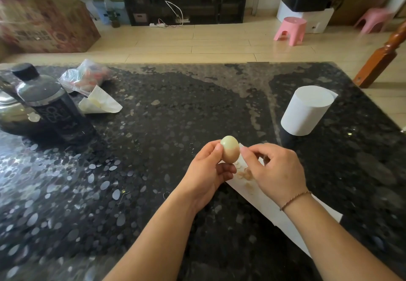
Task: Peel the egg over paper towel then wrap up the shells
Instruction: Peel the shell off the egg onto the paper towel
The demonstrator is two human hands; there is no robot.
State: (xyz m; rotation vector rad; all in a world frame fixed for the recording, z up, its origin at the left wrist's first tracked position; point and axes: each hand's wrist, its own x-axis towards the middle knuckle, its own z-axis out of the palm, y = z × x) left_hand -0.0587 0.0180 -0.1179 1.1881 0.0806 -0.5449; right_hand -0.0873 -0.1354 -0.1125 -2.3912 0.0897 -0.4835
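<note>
Black speckled stone forms the table [153, 109], and a paper towel [263, 206] is spread on it under both hands. Just above the towel an egg [230, 149] is held upright in the left hand [207, 168] — its upper half is peeled pale, its lower half still brown. The right hand [275, 168] is pinched shut beside the egg; whether shell is gripped cannot be told. Shell fragments [245, 174] are scattered on the towel — beyond it a white paper roll [307, 110] is stood.
</note>
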